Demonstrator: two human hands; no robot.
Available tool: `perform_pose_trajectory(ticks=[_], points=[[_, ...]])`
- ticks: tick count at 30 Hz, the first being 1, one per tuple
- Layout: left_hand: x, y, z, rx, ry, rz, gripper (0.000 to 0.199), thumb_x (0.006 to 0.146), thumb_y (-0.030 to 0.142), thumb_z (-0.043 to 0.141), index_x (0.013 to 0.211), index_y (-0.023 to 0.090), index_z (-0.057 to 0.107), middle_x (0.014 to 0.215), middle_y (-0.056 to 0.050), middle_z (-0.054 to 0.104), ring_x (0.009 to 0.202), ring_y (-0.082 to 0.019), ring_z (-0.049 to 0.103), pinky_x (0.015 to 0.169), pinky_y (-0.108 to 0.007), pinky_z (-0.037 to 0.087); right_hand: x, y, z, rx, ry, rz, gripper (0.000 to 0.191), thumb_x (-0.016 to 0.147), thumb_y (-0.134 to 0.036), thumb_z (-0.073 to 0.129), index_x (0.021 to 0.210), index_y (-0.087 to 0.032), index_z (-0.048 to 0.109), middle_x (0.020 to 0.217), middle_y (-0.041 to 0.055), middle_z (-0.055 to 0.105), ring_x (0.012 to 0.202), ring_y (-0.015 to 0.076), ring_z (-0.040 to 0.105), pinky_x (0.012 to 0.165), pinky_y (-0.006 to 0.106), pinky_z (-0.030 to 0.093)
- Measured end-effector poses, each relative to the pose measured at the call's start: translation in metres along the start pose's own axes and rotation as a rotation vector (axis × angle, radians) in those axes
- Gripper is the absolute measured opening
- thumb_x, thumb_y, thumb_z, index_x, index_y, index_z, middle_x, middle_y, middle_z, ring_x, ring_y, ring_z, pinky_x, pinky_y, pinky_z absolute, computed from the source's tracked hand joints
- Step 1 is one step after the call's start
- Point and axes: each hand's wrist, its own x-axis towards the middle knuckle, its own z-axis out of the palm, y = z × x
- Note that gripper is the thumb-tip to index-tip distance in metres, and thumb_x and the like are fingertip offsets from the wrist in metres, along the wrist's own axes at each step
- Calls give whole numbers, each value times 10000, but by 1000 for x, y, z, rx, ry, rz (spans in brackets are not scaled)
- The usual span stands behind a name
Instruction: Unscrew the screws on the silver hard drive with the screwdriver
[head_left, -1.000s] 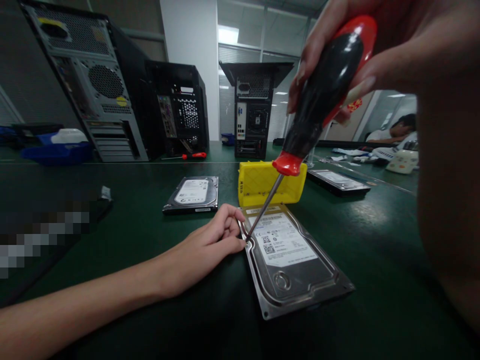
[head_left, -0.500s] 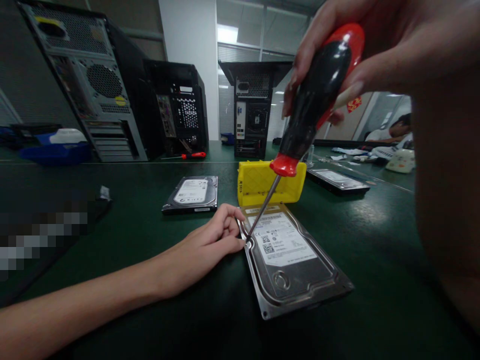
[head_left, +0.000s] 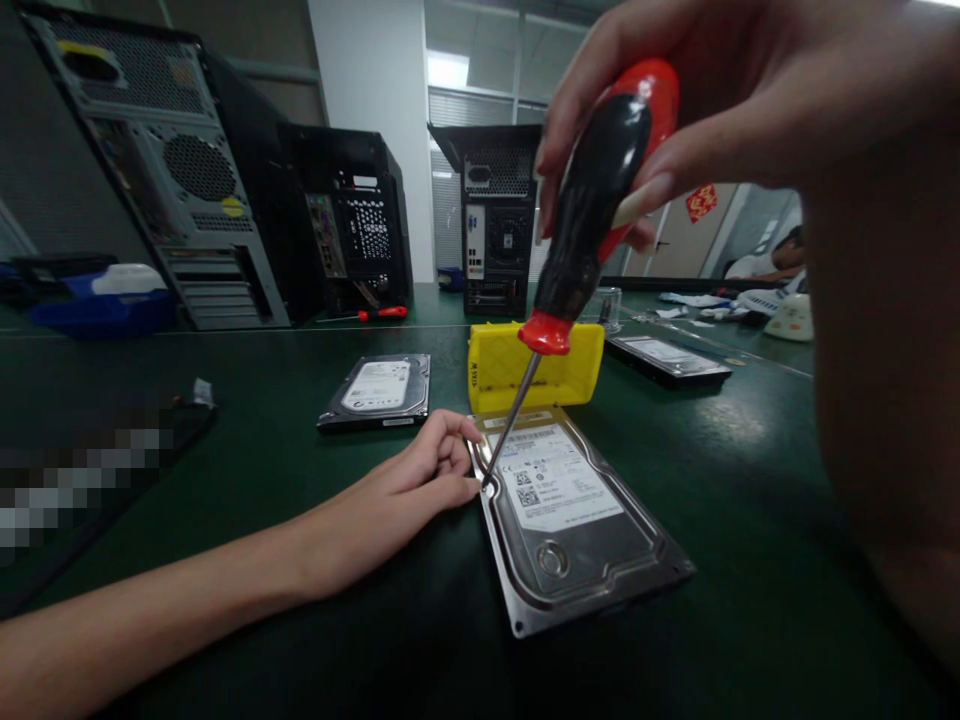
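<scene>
A silver hard drive (head_left: 592,555) with a white label lies flat on the green table, its far end close to a yellow plastic bin (head_left: 536,365). My left hand (head_left: 439,465) has its fingers curled and its thumb and forefinger against the drive's left edge. In my right hand (head_left: 720,110) is a screwdriver (head_left: 592,190) with a black and red handle, gripped from above by the fingers and thumb. Its shaft leans down to the left, and the tip meets the drive's left rim beside my left thumb.
Another hard drive (head_left: 379,390) lies to the left, and a third (head_left: 667,360) at right behind. Computer cases (head_left: 225,170) stand along the back. A red-handled screwdriver (head_left: 382,314) and a blue tray (head_left: 105,310) lie near them. A person (head_left: 776,260) sits at far right.
My right hand and the screwdriver handle have swung left, so the shaft stands somewhat steeper. The tip stays at the same spot on the drive; the camera view has shifted slightly.
</scene>
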Motion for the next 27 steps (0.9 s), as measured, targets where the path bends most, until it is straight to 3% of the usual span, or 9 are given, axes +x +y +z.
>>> perform_pose_trajectory(ticks=[4, 8, 16, 21, 27], points=[[-2, 4, 0, 14, -21, -2, 212, 904, 336, 407, 1081, 239, 342, 844, 40, 333, 805, -171, 347, 789, -344, 295, 4, -1, 5, 68, 19, 33, 626, 686, -365, 578, 1250, -121, 461, 1078, -26, 591, 928, 73, 636, 758, 169, 554], [-1, 6, 1, 16, -22, -6, 224, 887, 338, 417, 1072, 242, 335, 849, 38, 333, 816, -176, 351, 803, -355, 294, 11, 1, 14, 239, 56, -28, 600, 741, -280, 591, 1263, -43, 415, 1008, 0, 564, 876, 65, 618, 737, 195, 556], [-2, 9, 2, 25, -7, -9, 201, 870, 364, 437, 1018, 229, 410, 845, 34, 371, 826, -183, 372, 774, -334, 324, 20, 2, 23, 254, 42, -144, 511, 804, -226, 532, 1231, 12, 380, 964, 4, 496, 827, 23, 558, 712, 175, 533], [-6, 11, -3, 157, -28, 1, 198, 860, 389, 532, 964, 226, 492, 798, 47, 389, 783, -170, 400, 725, -290, 345, 18, 0, 22, 228, 58, -174, 479, 819, -203, 508, 1224, 18, 377, 983, 9, 488, 843, 20, 557, 719, 165, 527], [-6, 11, -11, 173, -97, 35, 168, 883, 354, 552, 984, 227, 506, 778, 59, 382, 757, -148, 406, 699, -251, 350, 24, 6, 26, 296, 93, -127, 453, 804, -242, 550, 1147, 24, 419, 900, 1, 533, 721, 3, 549, 611, 124, 509]])
